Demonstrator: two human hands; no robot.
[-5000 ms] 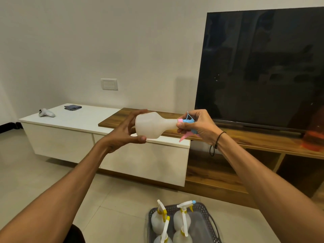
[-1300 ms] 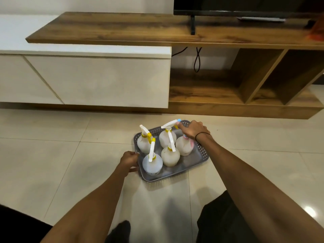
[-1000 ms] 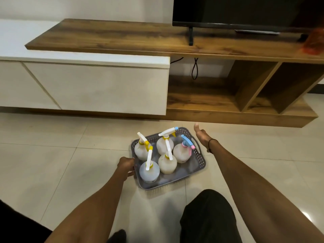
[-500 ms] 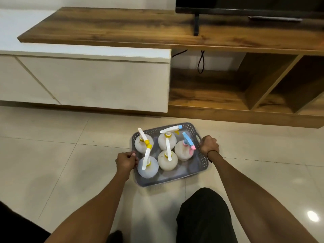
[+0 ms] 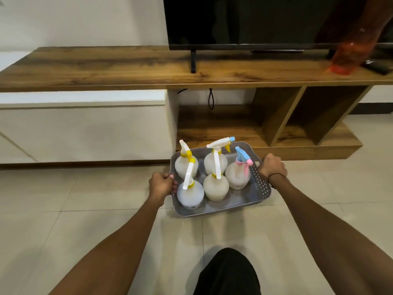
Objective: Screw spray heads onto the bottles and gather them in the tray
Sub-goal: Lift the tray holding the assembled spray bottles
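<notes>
1. The left hand [image 5: 161, 185] is clenched on the left rim of the tray [image 5: 260, 193], fingers curled over the edge.
2. The right hand [image 5: 272, 167] is closed in a fist on the right side of the tray, at its handle; a dark band sits on that wrist.
3. The tray is grey with perforated walls. It tilts a little, its far right corner higher than its near left one. Whether it touches the floor [image 5: 63, 209] I cannot tell.
4. Five bottles stand upright in the tray, each with a spray head on.
5. The back row has a bottle with a white and yellow head [image 5: 186, 165] at left, one with a white head and blue nozzle [image 5: 215, 161] in the middle, and a pink and blue one [image 5: 238, 174] at right.
6. The front row has two bottles with white and yellow heads, one at left [image 5: 190, 193] and one at centre [image 5: 215, 187]. The bottles touch or nearly touch one another.
7. Beyond the tray runs a TV unit [image 5: 127, 67] with a wooden top, a white cabinet at left and open wooden shelves at right. A TV [image 5: 244, 20] stands on it.
8. A knee [image 5: 227, 273] in dark cloth shows at the bottom edge.
</notes>
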